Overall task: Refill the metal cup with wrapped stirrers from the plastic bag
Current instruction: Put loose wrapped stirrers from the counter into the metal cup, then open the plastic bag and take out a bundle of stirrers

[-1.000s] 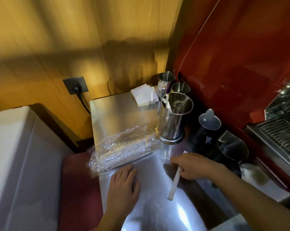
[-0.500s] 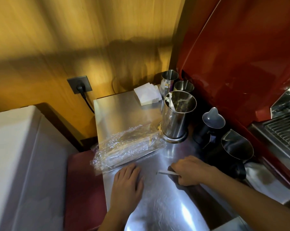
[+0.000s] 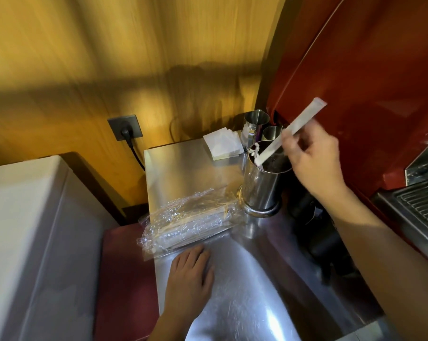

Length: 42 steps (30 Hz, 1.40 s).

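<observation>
Right hand [image 3: 311, 158] is up over the cup [image 3: 262, 183], grip closed on one wrapped stirrer [image 3: 291, 131] — it's tilted, lower end dipping just inside the cup's rim, upper end sticking up toward the red machine [image 3: 367, 82]. There's already another white stirrer end poking up at the cup's left inner edge. The hand is a bit motion-blurred, so I can't make out exactly which fingers are pinching.

Left hand [image 3: 190, 276] lies flat on the steel surface [image 3: 244, 291], palm down, fingers spread loosely, holding nothing, fingertips just short of the bag [image 3: 188, 222]. The bag is clear, crinkly plastic, lying on its side on the surface just left of the cup, its right end close to the cup's base — looks like more stirrers stacked inside.

Behind the cup: two smaller metal cups [image 3: 257, 124] and a little stack of white napkins [image 3: 222, 146] in the corner. A plug sits in a wall socket [image 3: 125, 127] on the wood panel, cord hanging down.
</observation>
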Tool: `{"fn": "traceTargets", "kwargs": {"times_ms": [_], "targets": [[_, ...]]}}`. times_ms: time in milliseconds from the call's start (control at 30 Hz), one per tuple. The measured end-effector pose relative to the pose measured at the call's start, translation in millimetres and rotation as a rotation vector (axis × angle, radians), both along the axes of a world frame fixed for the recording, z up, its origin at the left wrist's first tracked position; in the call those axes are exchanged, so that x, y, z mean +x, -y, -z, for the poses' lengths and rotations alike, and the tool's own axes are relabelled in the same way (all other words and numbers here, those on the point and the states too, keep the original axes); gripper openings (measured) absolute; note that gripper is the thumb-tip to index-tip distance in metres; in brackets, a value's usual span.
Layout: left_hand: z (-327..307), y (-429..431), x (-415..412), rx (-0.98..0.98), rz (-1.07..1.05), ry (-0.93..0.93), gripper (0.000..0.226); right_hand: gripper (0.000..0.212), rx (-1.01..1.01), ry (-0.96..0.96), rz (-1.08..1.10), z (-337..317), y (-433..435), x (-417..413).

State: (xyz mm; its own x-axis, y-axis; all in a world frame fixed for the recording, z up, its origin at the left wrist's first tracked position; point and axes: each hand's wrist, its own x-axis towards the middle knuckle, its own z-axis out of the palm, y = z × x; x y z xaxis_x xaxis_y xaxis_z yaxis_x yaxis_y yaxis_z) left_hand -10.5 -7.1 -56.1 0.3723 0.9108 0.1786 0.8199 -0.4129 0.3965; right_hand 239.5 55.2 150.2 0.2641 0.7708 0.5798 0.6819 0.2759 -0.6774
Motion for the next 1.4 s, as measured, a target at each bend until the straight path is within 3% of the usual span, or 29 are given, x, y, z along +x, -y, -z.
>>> {"fn": "traceTargets", "kwargs": {"times_ms": [67,133,233,300,367,533,667,767,933,1033,1167,1400], "targets": [[-0.1,0.2,-0.1,0.002,0.001,0.002,0.032,0.022,0.046,-0.013,0.113,-1.8,-10.8,1.8],[-0.8,0.8,0.0,0.006,0.002,0.002,0.032,0.021,-0.05,0.097,0.212,4.9,-22.0,3.8],[-2.7,1.0,0.3,0.021,0.0,0.0,0.03,0.017,-0.463,0.312,0.302,19.8,-34.2,11.6],[-3.4,0.6,0.0,0.033,0.0,0.006,0.028,0.014,-0.704,0.3,0.257,23.7,-37.2,15.7],[-3.8,0.4,-0.1,0.032,-0.001,0.011,0.027,0.012,-0.779,0.271,0.223,24.3,-37.8,17.7],[-4.0,1.5,1.2,0.017,-0.009,0.03,0.025,0.011,-0.44,0.286,0.185,16.8,-32.8,6.2],[-6.4,-1.5,1.0,0.011,0.015,0.013,0.028,0.011,-0.271,0.266,-0.121,21.7,-21.1,-23.5],[-18.8,-7.9,2.7,0.063,-0.024,0.05,0.013,0.01,-0.339,0.371,-0.277,41.6,-20.1,-47.5],[-40.7,-31.4,1.3,0.207,-0.094,0.122,0.014,0.012,-0.486,0.512,-0.381,94.7,-31.0,-78.7],[-48.4,-40.2,-2.3,0.198,-0.1,0.083,0.033,0.035,-0.504,0.656,-0.493,122.5,-33.3,-84.8],[-43.5,-46.3,-8.6,0.087,-0.15,-0.108,0.061,0.06,-0.61,0.829,-0.595,148.1,-31.7,-88.6],[-31.3,-46.3,-11.2,0.169,-0.153,-0.195,0.062,0.053,-0.59,0.903,-0.586,160.2,-36.1,-86.5]]}}
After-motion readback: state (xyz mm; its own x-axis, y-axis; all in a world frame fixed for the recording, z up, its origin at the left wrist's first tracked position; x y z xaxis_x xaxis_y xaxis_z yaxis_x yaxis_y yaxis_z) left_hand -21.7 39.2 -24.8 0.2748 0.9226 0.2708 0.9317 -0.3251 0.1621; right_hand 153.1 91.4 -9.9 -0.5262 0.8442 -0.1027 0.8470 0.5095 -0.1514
